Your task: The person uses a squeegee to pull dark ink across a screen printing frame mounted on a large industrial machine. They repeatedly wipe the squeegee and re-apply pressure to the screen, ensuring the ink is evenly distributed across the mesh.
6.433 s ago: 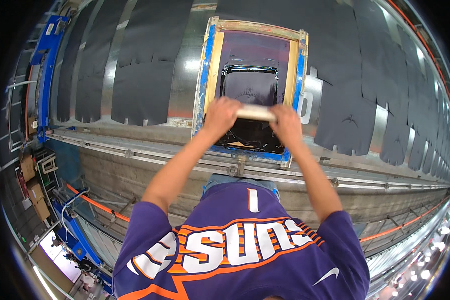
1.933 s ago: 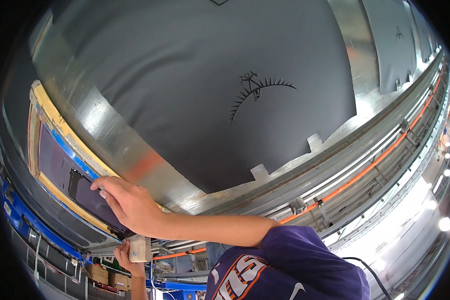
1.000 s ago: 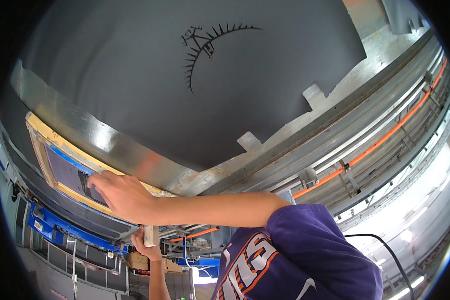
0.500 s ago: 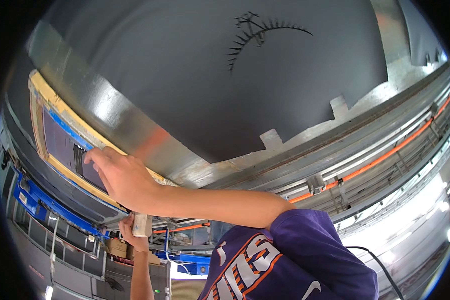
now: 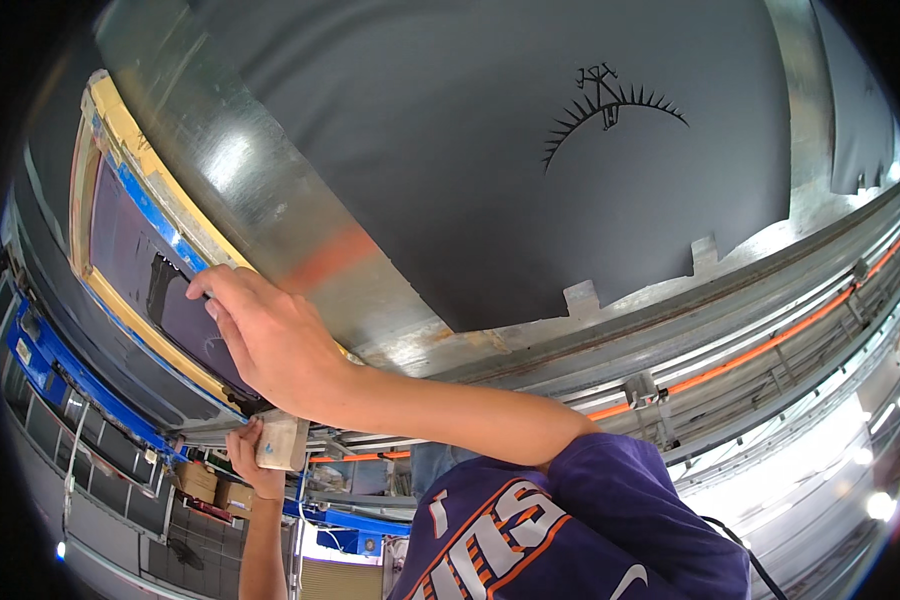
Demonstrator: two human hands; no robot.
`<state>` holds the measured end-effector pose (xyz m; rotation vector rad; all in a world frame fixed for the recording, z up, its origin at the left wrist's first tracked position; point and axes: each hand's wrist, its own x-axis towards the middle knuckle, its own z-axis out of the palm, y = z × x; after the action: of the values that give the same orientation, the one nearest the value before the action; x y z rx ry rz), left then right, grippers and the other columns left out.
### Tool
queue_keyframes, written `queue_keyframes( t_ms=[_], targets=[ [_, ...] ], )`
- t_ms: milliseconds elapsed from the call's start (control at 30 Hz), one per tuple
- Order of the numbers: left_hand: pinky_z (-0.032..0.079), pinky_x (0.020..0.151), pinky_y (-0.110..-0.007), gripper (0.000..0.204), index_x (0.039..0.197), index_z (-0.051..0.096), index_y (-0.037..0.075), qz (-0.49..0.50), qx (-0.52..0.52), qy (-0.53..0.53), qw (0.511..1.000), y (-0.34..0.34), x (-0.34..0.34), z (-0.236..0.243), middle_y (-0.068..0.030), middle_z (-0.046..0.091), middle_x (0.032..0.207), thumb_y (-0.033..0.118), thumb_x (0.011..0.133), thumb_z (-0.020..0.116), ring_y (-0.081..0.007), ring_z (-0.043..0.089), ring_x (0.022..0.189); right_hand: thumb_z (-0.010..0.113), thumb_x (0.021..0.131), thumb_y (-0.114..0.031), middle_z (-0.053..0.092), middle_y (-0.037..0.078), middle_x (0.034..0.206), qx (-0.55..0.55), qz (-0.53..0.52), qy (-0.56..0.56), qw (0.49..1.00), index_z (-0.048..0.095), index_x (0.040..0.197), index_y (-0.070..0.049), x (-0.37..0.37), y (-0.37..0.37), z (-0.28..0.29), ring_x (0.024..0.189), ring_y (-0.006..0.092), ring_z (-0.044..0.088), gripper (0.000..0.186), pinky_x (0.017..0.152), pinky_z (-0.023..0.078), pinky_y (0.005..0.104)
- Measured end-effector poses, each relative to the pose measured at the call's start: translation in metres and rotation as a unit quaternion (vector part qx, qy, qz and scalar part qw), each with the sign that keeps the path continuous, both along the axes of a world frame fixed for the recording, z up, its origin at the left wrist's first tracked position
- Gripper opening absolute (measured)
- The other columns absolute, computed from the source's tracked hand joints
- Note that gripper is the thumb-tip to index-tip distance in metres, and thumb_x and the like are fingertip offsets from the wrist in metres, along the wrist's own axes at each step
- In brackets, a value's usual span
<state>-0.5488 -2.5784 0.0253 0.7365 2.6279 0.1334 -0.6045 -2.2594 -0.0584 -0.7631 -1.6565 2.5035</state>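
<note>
A screen-printing frame [image 5: 155, 125] of yellowish wood with blue tape lies at the left, its purple mesh [image 5: 120, 225] smeared with black ink. My right hand [image 5: 260, 330] is bent over the frame's side rail, fingers curled onto it. Behind it, lower down, my left hand [image 5: 250, 460] grips a pale wooden block [image 5: 282, 440] at the frame's near end; the rest of this block is hidden by my forearm. To the right, a large dark grey sheet [image 5: 530, 230] on bare metal bears a black spiky arc design [image 5: 610, 110].
Another grey sheet [image 5: 860, 110] lies at the far right. A metal rail with an orange line [image 5: 730, 355] runs along the table's front. A blue machine beam [image 5: 40, 350] and cardboard boxes [image 5: 198, 480] are at lower left; bright lamps [image 5: 878, 505] show at lower right.
Earlier both hands held a pale bar over the screen; since then my view has swung onto the printed sheet and my right hand has moved to the rail. Lately only the view shifts slightly.
</note>
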Motion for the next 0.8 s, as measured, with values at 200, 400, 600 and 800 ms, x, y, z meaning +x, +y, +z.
queue_keyframes(
  t_ms=[200, 400, 600, 800],
  targets=[
    [0.048, 0.081, -0.044, 0.029, 0.105, 0.065, 0.002, -0.002, -0.001, 0.007, 1.0, -0.001, 0.001, 0.0, -0.0129, 0.066, 0.101, 0.018, 0.083, 0.074, -0.0323, 0.062, 0.091, 0.053, 0.098, -0.001, 0.066, 0.018, 0.102, 0.005, -0.014, 0.011, 1.0, 0.057, 0.114, -0.006, 0.0, 0.002, 0.0, 0.087, 0.0357, 0.069, 0.018, 0.072, 0.052, 0.0464],
    [0.047, 0.079, -0.045, 0.028, 0.105, 0.066, 0.002, -0.009, 0.001, 0.004, 1.0, -0.007, -0.001, -0.001, -0.0134, 0.067, 0.103, 0.021, 0.086, 0.072, -0.0334, 0.063, 0.091, 0.054, 0.098, -0.002, 0.067, 0.017, 0.105, -0.004, -0.017, 0.002, 1.0, 0.057, 0.115, -0.007, 0.0, 0.0, 0.001, 0.088, 0.0347, 0.069, 0.018, 0.072, 0.053, 0.0456],
    [0.046, 0.079, -0.045, 0.031, 0.105, 0.066, 0.002, 0.017, 0.0, -0.011, 1.0, -0.003, 0.002, 0.0, -0.0136, 0.063, 0.097, 0.028, 0.09, 0.069, -0.0348, 0.062, 0.092, 0.055, 0.099, -0.006, 0.067, 0.017, 0.108, 0.001, -0.024, 0.001, 1.0, 0.057, 0.115, -0.008, 0.002, -0.003, 0.001, 0.088, 0.0352, 0.069, 0.016, 0.072, 0.055, 0.0456],
    [0.049, 0.081, -0.045, 0.03, 0.108, 0.067, 0.001, 0.019, 0.005, -0.015, 1.0, 0.003, 0.0, 0.0, -0.014, 0.063, 0.097, 0.021, 0.086, 0.073, -0.034, 0.061, 0.093, 0.057, 0.097, -0.005, 0.067, 0.017, 0.106, 0.001, -0.044, 0.013, 0.999, 0.056, 0.115, -0.008, 0.001, -0.008, -0.003, 0.082, 0.0369, 0.069, 0.018, 0.068, 0.054, 0.0472]
  ],
)
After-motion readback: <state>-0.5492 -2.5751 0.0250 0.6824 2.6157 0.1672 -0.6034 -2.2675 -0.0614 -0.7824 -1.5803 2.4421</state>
